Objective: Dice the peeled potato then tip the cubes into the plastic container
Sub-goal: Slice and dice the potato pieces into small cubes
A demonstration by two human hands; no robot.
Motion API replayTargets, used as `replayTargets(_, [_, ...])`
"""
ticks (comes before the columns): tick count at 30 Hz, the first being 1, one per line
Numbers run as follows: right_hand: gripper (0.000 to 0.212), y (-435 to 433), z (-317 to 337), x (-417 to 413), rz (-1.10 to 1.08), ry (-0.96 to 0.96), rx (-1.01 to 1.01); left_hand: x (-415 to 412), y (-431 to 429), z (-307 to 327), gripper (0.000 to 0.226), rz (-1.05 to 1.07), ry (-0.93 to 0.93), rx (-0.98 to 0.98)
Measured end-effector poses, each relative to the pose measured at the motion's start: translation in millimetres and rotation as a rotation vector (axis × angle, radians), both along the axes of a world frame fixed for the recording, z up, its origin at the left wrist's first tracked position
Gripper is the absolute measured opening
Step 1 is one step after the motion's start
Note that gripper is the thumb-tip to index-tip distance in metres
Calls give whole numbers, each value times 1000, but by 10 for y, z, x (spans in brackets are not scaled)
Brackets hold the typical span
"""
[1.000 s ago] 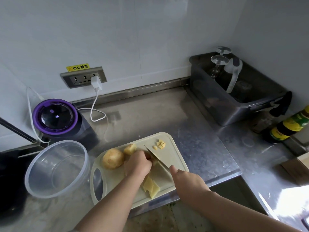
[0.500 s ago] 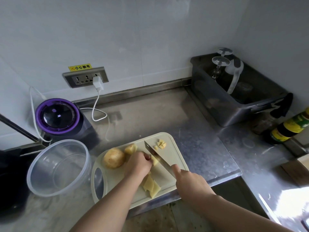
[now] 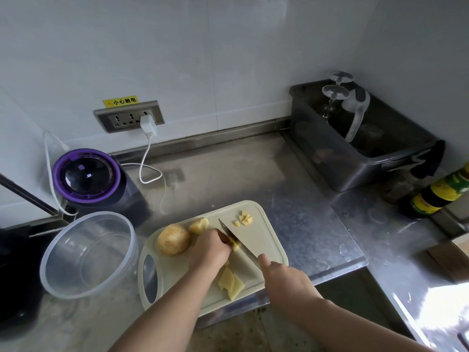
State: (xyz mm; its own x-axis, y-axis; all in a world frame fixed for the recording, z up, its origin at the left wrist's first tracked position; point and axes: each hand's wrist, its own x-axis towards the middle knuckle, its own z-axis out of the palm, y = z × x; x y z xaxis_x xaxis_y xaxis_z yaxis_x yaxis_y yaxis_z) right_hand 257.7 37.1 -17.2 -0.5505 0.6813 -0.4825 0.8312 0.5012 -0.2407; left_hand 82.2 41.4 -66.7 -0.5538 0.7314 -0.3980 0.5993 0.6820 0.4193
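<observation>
A cream cutting board (image 3: 269, 240) lies on the steel counter. My left hand (image 3: 209, 250) holds down a piece of peeled potato on it, fingers curled over the piece. My right hand (image 3: 284, 278) grips the handle of a knife (image 3: 237, 241), forefinger along the spine, the blade against my left knuckles. Flat potato slices (image 3: 231, 282) lie near the board's front edge. A few small cubes (image 3: 244, 218) sit at the board's far corner. A whole potato (image 3: 173, 239) and a smaller piece (image 3: 198, 225) rest at the board's left. The clear plastic container (image 3: 87, 252) stands left of the board.
A purple-lidded appliance (image 3: 87, 175) stands behind the container, its white cable plugged into the wall socket (image 3: 129, 117). A dark bin (image 3: 360, 138) with upturned glasses sits at the back right. A sauce bottle (image 3: 440, 191) stands at the right. The counter edge runs just in front of the board.
The knife blade has come down closer to my left fingers over the potato piece. Both hands stay in about the same place on the board.
</observation>
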Motion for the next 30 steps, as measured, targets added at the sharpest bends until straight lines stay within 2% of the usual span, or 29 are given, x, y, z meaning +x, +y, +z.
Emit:
replayTargets(8, [57, 13, -37, 13, -5, -42, -24, -8, -7, 4, 13, 14, -37, 13])
replayTargets(11, [47, 2, -17, 28, -46, -25, -18, -7, -18, 6, 4, 7, -46, 37])
replayTargets(16, [37, -80, -12, 92, -117, -14, 6, 32, -37, -2, 16, -43, 19, 43])
replayTargets(22, [32, -62, 45, 189, -156, -14, 9, 189, 26, 54, 24, -205, 305, 18])
replayTargets(30, [38, -75, 82, 213, -108, -2, 3, 66, 22, 6, 31, -296, 229, 139])
